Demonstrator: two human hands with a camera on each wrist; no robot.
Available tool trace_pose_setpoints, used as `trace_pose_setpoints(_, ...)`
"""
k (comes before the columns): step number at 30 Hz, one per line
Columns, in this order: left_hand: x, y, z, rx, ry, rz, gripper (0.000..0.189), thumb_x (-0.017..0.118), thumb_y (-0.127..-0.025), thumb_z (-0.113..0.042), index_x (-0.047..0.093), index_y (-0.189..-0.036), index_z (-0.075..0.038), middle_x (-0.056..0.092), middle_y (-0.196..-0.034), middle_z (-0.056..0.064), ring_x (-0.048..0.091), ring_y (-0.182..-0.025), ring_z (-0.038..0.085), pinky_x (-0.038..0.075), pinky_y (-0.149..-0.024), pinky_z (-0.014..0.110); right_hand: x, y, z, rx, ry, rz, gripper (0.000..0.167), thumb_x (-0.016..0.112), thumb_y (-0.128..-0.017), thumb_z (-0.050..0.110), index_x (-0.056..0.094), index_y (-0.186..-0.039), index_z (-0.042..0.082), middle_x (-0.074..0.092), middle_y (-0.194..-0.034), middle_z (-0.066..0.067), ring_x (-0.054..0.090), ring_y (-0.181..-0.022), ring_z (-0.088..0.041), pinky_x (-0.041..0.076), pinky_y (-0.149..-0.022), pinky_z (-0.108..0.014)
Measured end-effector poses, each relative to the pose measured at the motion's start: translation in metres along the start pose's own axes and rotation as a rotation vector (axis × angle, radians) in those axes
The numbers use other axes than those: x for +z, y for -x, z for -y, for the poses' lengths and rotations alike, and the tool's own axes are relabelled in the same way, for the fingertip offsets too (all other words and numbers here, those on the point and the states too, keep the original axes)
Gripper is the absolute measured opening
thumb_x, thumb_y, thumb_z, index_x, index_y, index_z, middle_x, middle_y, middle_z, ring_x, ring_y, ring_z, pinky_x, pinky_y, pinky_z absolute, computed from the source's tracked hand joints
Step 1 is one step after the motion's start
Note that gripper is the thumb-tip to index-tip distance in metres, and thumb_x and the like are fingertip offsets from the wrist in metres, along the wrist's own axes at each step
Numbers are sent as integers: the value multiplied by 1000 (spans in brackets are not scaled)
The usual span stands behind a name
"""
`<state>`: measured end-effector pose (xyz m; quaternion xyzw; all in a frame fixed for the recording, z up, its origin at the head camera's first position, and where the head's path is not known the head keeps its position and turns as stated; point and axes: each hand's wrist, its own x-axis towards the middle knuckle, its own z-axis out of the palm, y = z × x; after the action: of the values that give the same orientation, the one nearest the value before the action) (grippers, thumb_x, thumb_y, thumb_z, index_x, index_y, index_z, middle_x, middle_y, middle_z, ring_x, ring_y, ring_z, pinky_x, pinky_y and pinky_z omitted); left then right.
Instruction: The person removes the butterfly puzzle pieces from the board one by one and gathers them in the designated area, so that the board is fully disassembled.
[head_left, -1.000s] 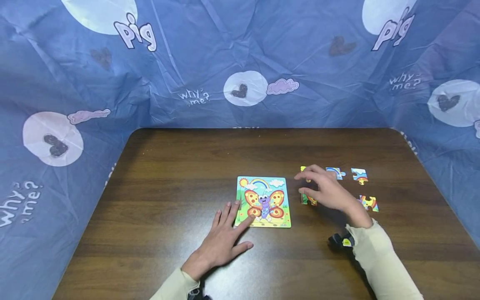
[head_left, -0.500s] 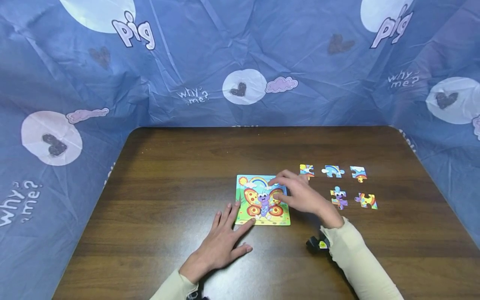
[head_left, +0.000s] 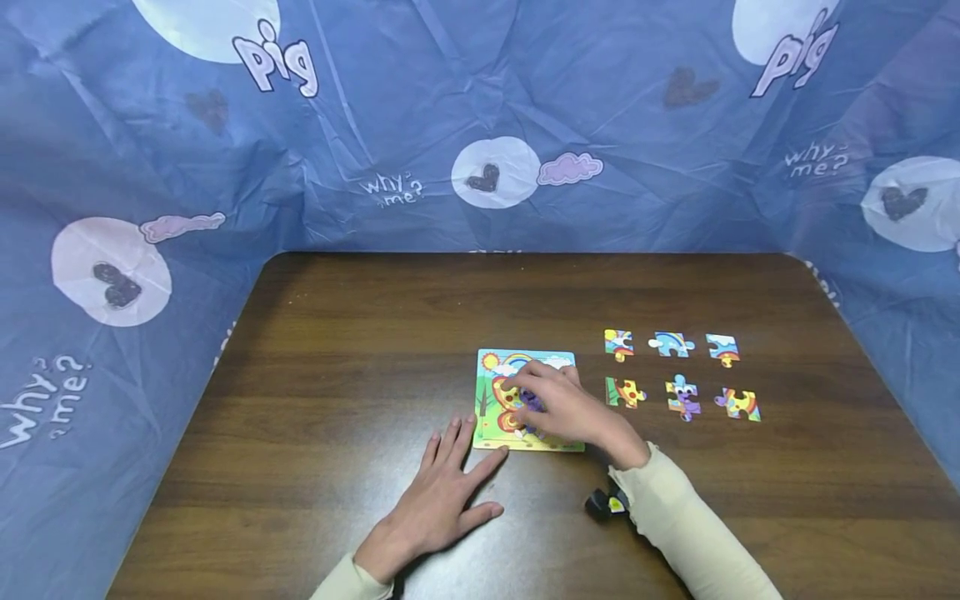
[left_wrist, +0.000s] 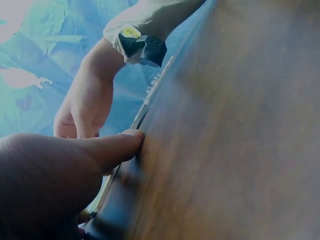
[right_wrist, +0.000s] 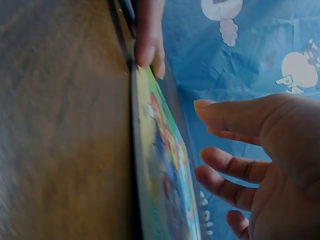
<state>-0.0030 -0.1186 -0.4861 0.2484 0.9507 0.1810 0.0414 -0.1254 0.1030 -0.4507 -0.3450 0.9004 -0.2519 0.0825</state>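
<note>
On the table [head_left: 360, 333], just past the person's reach-in side, lies a flat puzzle board [head_left: 491, 422] printed with a butterfly. It is close to square, so I can make out no clear long axis; the butterfly's body runs from 12 to 6 o'clock, partly covered, with the sun and rainbow toward 12 and the feet toward 6.

The right hand [head_left: 562, 404] has come across from the loose pieces to hover over the board, reaching in from about 4 o'clock. Its fingers are loosely bent and parted from the thumb, with nothing between them. I'd judge the board, not the pieces, has its attention now.

The left hand [head_left: 431, 504] has stayed put, fingers straight and fanned, tips at the board's edge from 7 to 8 o'clock; it grips nothing, and its thumb sticks out clear of the board.

Toward 2 and 3 o'clock of the board sit six loose puzzle pieces [head_left: 683, 400] in two rows of three, all uncovered now. Beyond, at 12 o'clock, hangs a creased blue cloth [head_left: 420, 108].
</note>
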Motion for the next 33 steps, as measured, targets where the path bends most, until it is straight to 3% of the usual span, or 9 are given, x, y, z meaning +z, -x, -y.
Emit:
trace_pose_setpoints(12, 0, 0, 0, -4, -13, 14, 64, 60, -94, -52, 45, -151, -25, 21, -164, 29, 21, -152, 49, 24, -120, 66, 19, -4, 3, -16, 30, 23, 49, 76, -87, 35, 63, -131, 16, 65, -122, -3, 61, -110, -18, 37, -85, -39)
trace_pose_setpoints(20, 1, -1, 0, -6, -20, 16, 65, 59, -94, -52, 46, -151, -24, 22, -163, 29, 22, -151, 49, 24, -119, 67, 28, -6, 4, 10, 61, 25, 59, 78, -83, 42, 63, -133, 14, 60, -110, -1, 52, -95, -12, 33, -78, -30)
trace_pose_setpoints(33, 2, -1, 0, -6, -18, 20, 65, 59, -94, -52, 44, -152, -25, 21, -164, 29, 21, -151, 50, 24, -118, 68, 28, -7, 3, -24, 50, 32, 50, 81, -80, 42, 67, -125, 25, 61, -108, 0, 56, -100, -15, 34, -76, -31)
